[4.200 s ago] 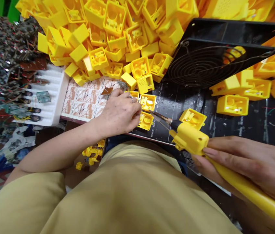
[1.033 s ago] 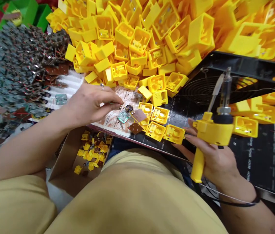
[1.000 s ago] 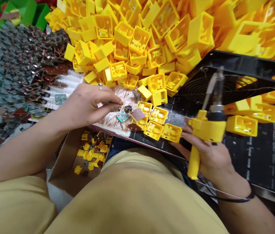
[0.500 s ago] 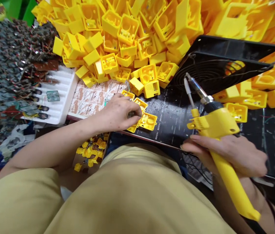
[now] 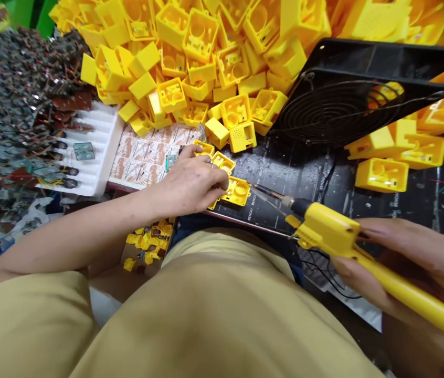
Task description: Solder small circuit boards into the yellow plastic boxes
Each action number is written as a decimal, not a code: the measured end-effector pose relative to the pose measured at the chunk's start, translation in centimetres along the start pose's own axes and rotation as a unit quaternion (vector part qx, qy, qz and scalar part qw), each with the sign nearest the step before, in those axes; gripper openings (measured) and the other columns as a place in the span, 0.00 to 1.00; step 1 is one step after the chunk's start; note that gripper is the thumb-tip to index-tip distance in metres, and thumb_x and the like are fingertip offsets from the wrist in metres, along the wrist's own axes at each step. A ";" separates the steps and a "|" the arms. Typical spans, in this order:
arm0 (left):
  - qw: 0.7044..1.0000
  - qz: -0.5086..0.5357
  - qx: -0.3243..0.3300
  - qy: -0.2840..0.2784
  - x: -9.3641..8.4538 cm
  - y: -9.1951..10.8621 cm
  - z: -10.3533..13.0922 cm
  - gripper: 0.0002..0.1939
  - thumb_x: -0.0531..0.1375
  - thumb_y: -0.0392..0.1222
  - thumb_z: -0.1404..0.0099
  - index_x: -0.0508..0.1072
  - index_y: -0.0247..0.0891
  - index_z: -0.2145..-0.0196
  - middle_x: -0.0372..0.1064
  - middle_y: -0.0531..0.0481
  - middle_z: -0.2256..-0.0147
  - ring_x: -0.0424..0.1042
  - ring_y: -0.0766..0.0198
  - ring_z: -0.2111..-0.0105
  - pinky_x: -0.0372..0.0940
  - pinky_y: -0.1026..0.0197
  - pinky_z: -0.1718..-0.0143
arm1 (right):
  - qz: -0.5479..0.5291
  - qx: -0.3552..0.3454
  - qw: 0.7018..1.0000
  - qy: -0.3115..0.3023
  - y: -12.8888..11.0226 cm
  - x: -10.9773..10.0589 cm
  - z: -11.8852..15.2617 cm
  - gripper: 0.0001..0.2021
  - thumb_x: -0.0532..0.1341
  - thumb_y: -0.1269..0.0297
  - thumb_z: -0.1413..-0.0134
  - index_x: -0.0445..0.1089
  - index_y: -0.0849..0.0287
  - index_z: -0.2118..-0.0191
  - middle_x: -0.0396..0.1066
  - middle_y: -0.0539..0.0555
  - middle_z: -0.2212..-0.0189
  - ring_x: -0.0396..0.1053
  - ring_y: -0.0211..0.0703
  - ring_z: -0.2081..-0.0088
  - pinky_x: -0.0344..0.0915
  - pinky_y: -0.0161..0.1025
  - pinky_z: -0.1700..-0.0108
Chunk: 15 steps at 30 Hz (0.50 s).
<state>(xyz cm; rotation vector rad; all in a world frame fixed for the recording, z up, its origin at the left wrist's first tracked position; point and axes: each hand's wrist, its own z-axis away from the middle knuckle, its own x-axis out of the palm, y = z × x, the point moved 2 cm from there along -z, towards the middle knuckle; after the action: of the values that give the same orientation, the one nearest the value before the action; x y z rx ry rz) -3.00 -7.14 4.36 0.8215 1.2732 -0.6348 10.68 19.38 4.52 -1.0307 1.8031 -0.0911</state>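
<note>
My right hand (image 5: 399, 262) is wrapped round a yellow soldering gun (image 5: 330, 228), whose metal tip points left at an open yellow case (image 5: 238, 191) near the bench edge. My left hand (image 5: 194, 181) rests over a small group of yellow cases, fingers bent down, thumb and forefinger close together at the nearest case. What lies between those fingers is hidden. Another open yellow case (image 5: 224, 163) shows just behind the fingers. A small green circuit board (image 5: 171, 162) lies partly behind my left wrist.
Yellow cases (image 5: 202, 37) are heaped along the back. A black fan (image 5: 336, 105) leans at the back right. On the left, a white foam tray (image 5: 102, 152) holds a green board (image 5: 84, 151) beside piled wired boards (image 5: 13, 100). Black cables (image 5: 324, 268) hang below the bench.
The soldering gun has swung down and left, so its tip is now beside the yellow case instead of in front of the fan. My left hand has hardly moved.
</note>
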 end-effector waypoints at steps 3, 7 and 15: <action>1.000 -0.005 -0.006 -0.010 0.2 0.2 -0.2 0.11 0.56 0.39 0.37 0.78 0.40 0.71 0.72 0.50 0.74 0.68 0.61 0.69 0.54 0.48 0.48 | -0.002 0.007 1.000 0.019 -0.6 0.7 -0.9 0.26 0.67 0.65 0.43 0.64 0.51 0.39 0.77 0.50 0.68 0.75 0.38 0.71 0.72 0.31 0.74; 1.000 0.004 0.007 -0.018 0.2 0.2 -0.3 0.11 0.55 0.39 0.38 0.76 0.39 0.73 0.71 0.51 0.76 0.67 0.61 0.70 0.54 0.48 0.50 | -0.004 -0.007 1.000 0.009 -1.4 1.5 -1.5 0.09 0.62 0.62 0.37 0.67 0.53 0.51 0.76 0.49 0.70 0.74 0.35 0.71 0.72 0.30 0.70; 0.999 0.001 0.023 -0.024 0.1 0.4 -0.6 0.12 0.54 0.37 0.39 0.75 0.39 0.75 0.70 0.52 0.78 0.66 0.61 0.70 0.53 0.47 0.47 | -0.007 -0.043 0.999 -0.014 -1.6 1.7 -2.3 0.08 0.67 0.71 0.44 0.68 0.58 0.61 0.75 0.51 0.70 0.74 0.32 0.66 0.74 0.30 0.62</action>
<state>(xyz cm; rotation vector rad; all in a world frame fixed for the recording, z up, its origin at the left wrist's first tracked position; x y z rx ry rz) -2.99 -6.47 4.25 0.8402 1.2182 -0.6802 9.64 16.34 5.15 -1.0998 1.7873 -0.0072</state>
